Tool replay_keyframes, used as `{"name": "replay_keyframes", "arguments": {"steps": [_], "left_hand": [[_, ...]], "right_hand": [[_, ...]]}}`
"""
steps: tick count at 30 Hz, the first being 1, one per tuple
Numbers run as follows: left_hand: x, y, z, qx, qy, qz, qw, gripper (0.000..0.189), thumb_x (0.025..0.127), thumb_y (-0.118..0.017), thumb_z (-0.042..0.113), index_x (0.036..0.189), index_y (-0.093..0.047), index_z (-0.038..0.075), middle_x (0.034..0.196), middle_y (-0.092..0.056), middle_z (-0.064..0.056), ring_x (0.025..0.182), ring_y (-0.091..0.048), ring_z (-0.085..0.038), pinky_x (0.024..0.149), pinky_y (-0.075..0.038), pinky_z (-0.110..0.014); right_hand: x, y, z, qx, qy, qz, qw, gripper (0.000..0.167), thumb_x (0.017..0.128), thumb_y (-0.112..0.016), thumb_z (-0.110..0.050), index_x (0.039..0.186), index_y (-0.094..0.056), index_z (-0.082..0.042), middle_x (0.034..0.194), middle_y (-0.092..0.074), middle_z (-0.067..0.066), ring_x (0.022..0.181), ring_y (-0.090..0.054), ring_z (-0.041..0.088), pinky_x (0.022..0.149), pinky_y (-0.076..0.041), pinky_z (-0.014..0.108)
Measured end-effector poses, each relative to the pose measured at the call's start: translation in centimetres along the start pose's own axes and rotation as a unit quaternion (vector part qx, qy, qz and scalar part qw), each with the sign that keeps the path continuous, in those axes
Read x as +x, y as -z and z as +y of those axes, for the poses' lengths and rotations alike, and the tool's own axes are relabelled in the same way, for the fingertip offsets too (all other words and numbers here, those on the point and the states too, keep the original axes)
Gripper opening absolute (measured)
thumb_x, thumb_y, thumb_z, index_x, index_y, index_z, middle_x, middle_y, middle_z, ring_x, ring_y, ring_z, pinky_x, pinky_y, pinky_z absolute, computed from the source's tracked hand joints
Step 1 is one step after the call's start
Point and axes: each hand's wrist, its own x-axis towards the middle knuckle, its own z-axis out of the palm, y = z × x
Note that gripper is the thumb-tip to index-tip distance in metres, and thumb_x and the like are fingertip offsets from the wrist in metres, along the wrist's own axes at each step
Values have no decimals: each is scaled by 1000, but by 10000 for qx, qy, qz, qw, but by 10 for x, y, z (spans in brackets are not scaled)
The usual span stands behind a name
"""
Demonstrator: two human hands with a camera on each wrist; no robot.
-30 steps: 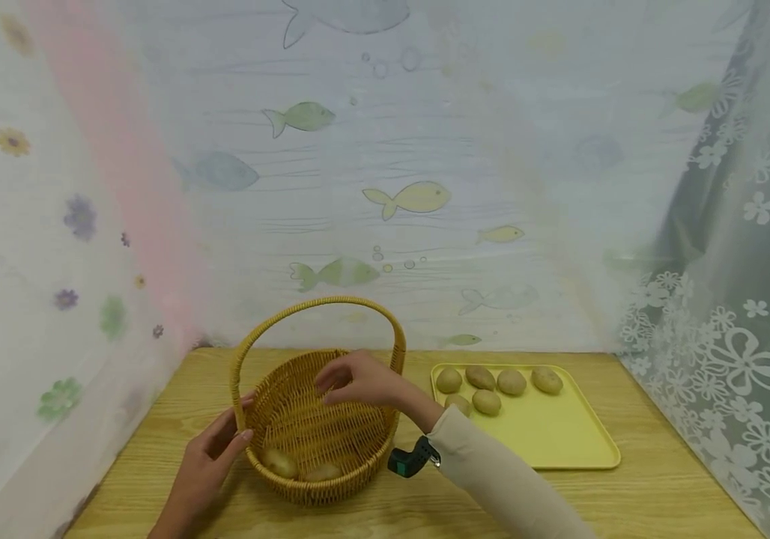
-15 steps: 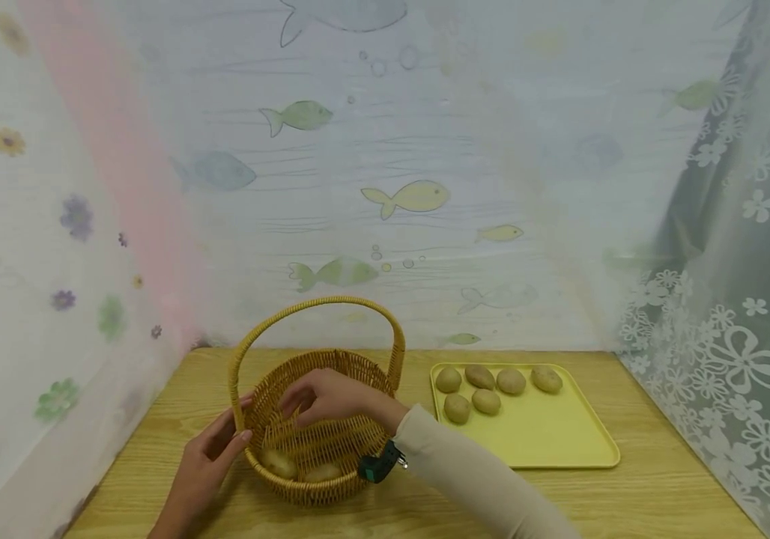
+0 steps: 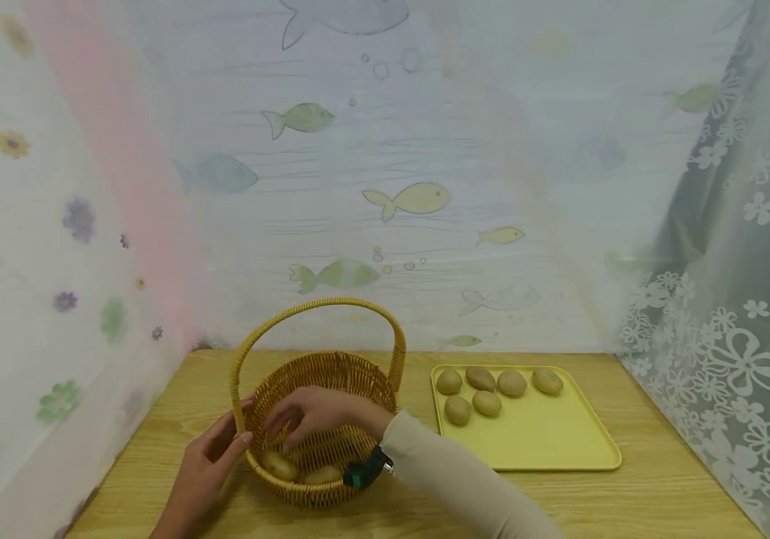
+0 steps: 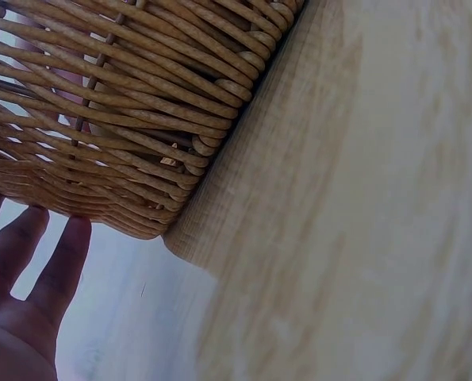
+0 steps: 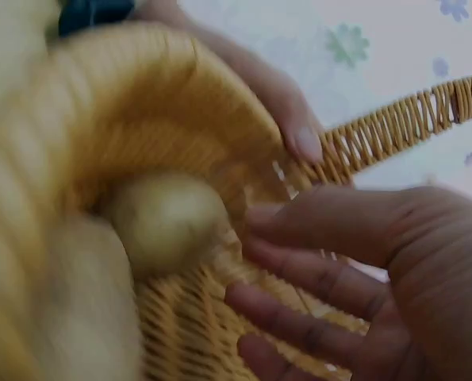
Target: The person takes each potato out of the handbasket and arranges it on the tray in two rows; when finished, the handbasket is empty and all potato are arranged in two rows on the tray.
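Observation:
A wicker basket [image 3: 358, 370] with a tall arched handle stands on the table. My left hand [image 3: 200, 463] grips its left side, thumb at the foot of the handle. In the left wrist view, several fingertips [image 4: 70, 238] touch the woven wall. My right hand [image 3: 314, 412] is down inside the basket, fingers loosely bent and holding nothing. Two potatoes lie low at the near side: one potato [image 3: 280, 466] toward the left and another potato [image 3: 323, 474] beside it. In the right wrist view, the right thumb and fingers are close to a potato [image 5: 170, 224].
Right of the basket, a yellow tray [image 3: 547, 442] carries several potatoes [image 3: 511, 383] along its back and left part. A dark watch-like device [image 3: 366, 469] sits on the right wrist, over the basket's near rim. Printed curtains enclose the wooden table [image 3: 655, 464].
My right hand has moved left and lower into the basket, toward the potatoes at its near side. The left hand, the basket and the tray stay put.

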Motion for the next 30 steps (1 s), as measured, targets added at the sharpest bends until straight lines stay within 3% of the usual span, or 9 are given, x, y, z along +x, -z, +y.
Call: {"name": "replay_keyframes", "arguments": {"steps": [6,15,22,30], "left_hand": [[0,0,0,34,-3,15,10000,49,107,-57,-2,155,-47,1,156,-45,-23,145,-41,-11,109,-39,-18],[-2,2,2,31,11,-7,10000,50,107,-56,-2,156,-47,1,157,-45,-22,146,-41,-12,109,-39,-18],[0,2,3,-79,-42,-26,10000,50,106,-57,-2,155,-47,1,157,-45,-23,146,-40,-13,110,-39,-19],[-1,0,3,-136,-15,-49,9999,51,107,-57,-1,156,-46,1,157,-44,-22,146,-40,-12,110,-38,-20]], "right_hand": [[5,-13,6,165,157,-271,9994,43,97,-74,-3,140,-64,-3,136,-67,1,110,-66,4,95,-51,17],[8,-19,7,-505,6,-669,9965,59,94,-78,-7,149,-56,-5,146,-58,-5,128,-52,0,104,-43,16],[5,-19,5,-1012,-36,-348,9943,57,91,-82,-12,145,-62,-9,140,-62,-8,124,-53,-3,102,-43,16],[-1,-21,3,-1059,-224,-30,9941,56,92,-77,-11,144,-59,-6,141,-62,-2,127,-54,3,102,-46,20]]}}
